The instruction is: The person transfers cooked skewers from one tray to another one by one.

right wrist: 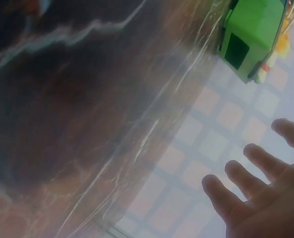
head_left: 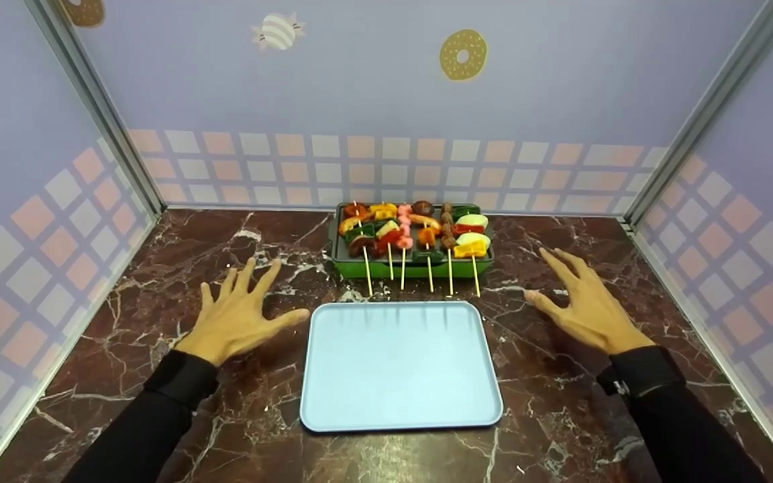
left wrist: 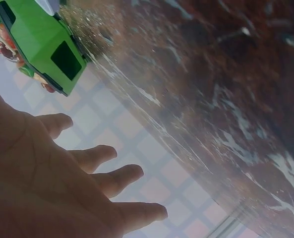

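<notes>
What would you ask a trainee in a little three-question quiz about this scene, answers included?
1. How many skewer sticks jut over the front edge of the green grill?
2. True or false: the right grip is holding a skewer.
3. Seen from the head camera, the light-blue tray lies: A) behind the grill, B) in front of it, C) on top of it.

Key: 1. Six. 2. False; it holds nothing. 3. B.

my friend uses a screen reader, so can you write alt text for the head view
A person's left hand and right hand, fingers spread and holding nothing, flank a pale blue tray on a dark marbled table. Behind the tray, six skewers of colourful food lie on a green grill, sticks jutting over its near edge. Patterned walls stand behind.
</notes>
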### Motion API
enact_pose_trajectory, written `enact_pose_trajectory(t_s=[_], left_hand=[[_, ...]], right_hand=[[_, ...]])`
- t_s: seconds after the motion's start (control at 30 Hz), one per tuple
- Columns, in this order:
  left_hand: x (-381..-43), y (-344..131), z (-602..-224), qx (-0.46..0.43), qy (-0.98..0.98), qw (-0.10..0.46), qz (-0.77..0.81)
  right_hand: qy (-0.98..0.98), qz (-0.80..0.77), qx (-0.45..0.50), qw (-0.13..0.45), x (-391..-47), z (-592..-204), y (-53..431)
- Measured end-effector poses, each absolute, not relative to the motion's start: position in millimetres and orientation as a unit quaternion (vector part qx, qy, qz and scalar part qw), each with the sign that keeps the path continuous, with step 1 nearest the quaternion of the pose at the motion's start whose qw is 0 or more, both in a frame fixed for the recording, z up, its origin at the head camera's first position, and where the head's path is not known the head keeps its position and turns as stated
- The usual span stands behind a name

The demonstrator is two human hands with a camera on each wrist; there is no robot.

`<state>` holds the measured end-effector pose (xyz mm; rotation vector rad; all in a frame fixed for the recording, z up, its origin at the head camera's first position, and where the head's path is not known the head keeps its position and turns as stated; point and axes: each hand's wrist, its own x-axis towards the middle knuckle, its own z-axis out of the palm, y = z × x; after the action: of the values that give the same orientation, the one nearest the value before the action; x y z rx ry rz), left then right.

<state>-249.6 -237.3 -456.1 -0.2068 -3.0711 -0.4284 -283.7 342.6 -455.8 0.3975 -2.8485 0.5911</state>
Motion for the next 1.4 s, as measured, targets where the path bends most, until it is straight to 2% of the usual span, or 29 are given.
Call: enact_pose_trajectory(t_s=[0.6,1.4], left_hand=[[-235,-217,-457,-0.066,-0.983,-0.02,-0.168],[-219,-194,-455,-0.082,-0.974,-0.044,-0.206]], right_hand=[[-0.953,0.237,0.146,0.116,-284,-453,318],[-0.942,0.271,0.144,0.136,-288,-454,279]])
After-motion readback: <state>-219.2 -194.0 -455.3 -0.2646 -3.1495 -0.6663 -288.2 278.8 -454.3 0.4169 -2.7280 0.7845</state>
